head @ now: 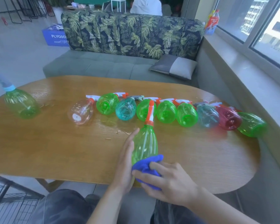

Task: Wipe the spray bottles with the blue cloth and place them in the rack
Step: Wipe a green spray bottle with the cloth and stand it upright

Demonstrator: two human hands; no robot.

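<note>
Left hand (126,160) lies flat-fingered along the green bottle (145,143), steadying it above the table (55,147); right hand (166,181) pinches the blue cloth (148,165) against its base. More bottles (166,111) lie behind.

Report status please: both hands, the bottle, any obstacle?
Left hand flat against green spray bottle. Right hand grips blue cloth, wiping its base. Nothing in the way; rack not clearly seen.

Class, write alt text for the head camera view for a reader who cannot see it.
A person's left hand steadies a green spray bottle while the right hand rubs its base with a blue cloth. Beyond it, a row of bottles lies on the wooden table.
</note>
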